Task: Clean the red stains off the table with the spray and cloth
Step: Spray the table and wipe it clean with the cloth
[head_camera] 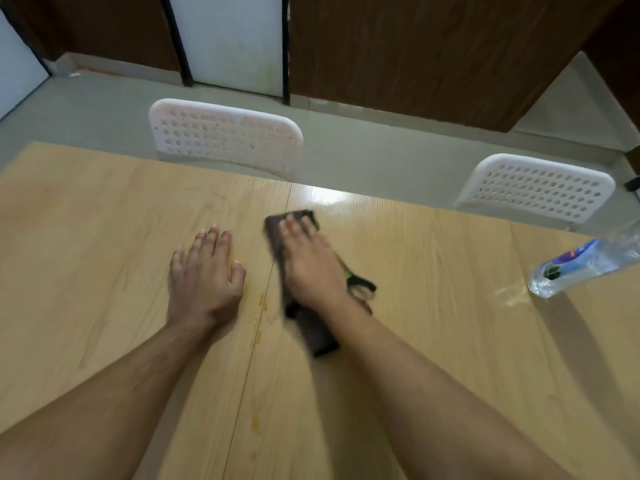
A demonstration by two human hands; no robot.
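Head view: I see the right hand (pixel 308 258) with fingers (pixel 290 226) laid straight, pressing the dark cloth (pixel 304 320) onto the wooden counter (pixel 433 306). The left hand (pixel 204 275) rests flat, fingers spread. Orange-red stains (pixel 262 303) (small, faint) lie between them; the spray bottle (pixel 585 263) stands far right.

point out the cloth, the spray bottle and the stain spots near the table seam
cloth (pixel 275 233): head view, far end beside the fingers
spray bottle (pixel 581 263): head view, clear body near the label
stain spots (pixel 262 301): head view, orange marks beside the seam
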